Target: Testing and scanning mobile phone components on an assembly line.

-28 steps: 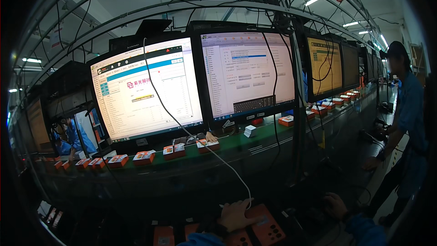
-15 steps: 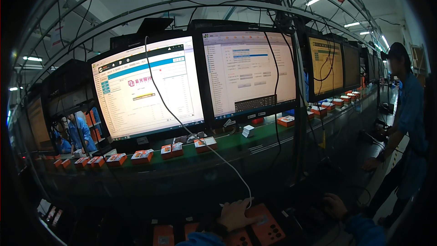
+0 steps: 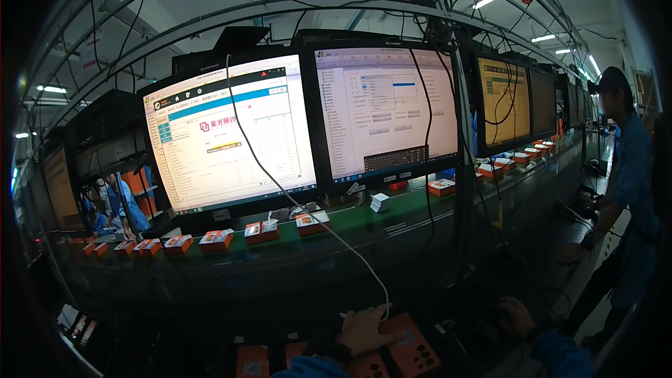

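Note:
My left hand (image 3: pixel 364 330) lies palm down with its fingers apart. It rests across orange, flat, phone-like devices with black round spots; the nearest orange device (image 3: pixel 414 351) shows beside the thumb. A white cable (image 3: pixel 357 255) hangs down past the monitors to this hand, and its lower end sits by the fingers. To the right, my right hand (image 3: pixel 516 318) is low over the dark bench with bent fingers. Whatever lies under it is lost in shadow. More orange devices (image 3: pixel 252 361) lie left of my left hand.
Two lit monitors (image 3: pixel 231 140) (image 3: pixel 385 112) stand ahead. Behind them runs a green conveyor belt (image 3: pixel 343 227) with orange-and-white boxes (image 3: pixel 217 239). Black cables hang from the metal frame overhead. A person in blue (image 3: pixel 630 175) stands at the right; another person (image 3: pixel 122 203) is far left.
On the right-hand monitor, an open drop-down list has closed and a small highlighted field shows. The view has shifted slightly. Both hands stay in place.

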### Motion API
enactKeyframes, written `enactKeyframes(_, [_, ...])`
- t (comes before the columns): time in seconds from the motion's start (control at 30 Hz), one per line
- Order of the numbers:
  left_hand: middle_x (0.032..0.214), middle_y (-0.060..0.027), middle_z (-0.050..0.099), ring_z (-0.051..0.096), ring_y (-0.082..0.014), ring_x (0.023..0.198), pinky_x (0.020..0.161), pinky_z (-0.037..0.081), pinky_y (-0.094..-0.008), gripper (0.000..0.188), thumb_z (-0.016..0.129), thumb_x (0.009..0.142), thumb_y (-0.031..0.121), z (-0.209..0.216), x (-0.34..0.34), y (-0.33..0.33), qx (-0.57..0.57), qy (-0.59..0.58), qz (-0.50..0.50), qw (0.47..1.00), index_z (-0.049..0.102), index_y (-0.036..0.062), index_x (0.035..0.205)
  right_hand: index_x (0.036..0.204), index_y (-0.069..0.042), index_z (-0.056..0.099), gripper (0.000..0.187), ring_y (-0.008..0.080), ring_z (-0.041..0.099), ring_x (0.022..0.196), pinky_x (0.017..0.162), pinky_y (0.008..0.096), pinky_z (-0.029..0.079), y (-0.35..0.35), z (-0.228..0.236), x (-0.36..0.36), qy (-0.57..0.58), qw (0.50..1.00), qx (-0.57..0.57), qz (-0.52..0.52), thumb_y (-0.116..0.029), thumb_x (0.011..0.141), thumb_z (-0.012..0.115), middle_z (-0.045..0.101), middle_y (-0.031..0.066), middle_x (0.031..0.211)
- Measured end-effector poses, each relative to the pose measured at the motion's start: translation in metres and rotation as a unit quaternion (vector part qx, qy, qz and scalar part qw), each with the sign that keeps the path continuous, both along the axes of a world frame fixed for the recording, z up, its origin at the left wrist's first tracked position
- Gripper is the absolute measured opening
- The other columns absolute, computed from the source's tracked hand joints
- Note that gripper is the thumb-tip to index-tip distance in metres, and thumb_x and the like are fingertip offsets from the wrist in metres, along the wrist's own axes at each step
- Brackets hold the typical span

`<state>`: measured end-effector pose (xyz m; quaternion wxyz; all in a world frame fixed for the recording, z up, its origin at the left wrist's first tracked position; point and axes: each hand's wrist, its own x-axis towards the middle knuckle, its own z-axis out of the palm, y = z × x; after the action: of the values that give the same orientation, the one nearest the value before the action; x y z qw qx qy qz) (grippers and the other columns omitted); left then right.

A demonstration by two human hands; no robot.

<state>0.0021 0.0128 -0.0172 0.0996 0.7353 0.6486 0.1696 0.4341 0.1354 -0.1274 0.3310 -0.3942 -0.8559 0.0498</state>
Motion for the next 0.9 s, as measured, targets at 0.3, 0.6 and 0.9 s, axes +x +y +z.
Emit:
enactKeyframes(0.3, [0.125,-0.0170,0.057,0.055,-0.0344,0.117,0.099,0.034,-0.0500,0.106,0.053,0.068,0.085,0.0006,-0.0003,-0.0002,-0.003,-0.011,-0.003,1.000,0.041,0.0100,0.141,0.115,-0.011,0.058,0.044,0.0384,0.050,0.119,0.098,0.0436,0.046,-0.0019,0.0031,-0.0012,0.005,1.000,-0.003,0.001,-0.009,0.073,0.069,0.049,0.0171,0.132])
enactKeyframes(0.6, [0.124,-0.0172,0.057,0.055,-0.0342,0.116,0.099,0.034,-0.0501,0.106,0.053,0.067,0.085,-0.0002,0.0001,0.0002,0.001,-0.008,-0.002,1.000,0.042,0.0099,0.141,0.114,-0.011,0.059,0.041,0.0386,0.051,0.118,0.098,0.0437,0.046,-0.0070,0.0080,-0.0025,0.007,1.000,-0.012,-0.007,-0.009,0.074,0.068,0.051,0.0168,0.130])
enactKeyframes(0.9, [0.125,-0.0170,0.057,0.055,-0.0339,0.117,0.099,0.033,-0.0509,0.105,0.052,0.068,0.085,-0.0009,0.0003,0.0010,0.006,-0.003,-0.001,1.000,0.042,0.0095,0.141,0.114,-0.011,0.059,0.040,0.0385,0.050,0.119,0.099,0.0447,0.044,-0.0052,0.0054,-0.0008,0.008,1.000,-0.012,-0.011,-0.013,0.075,0.066,0.052,0.0170,0.129])
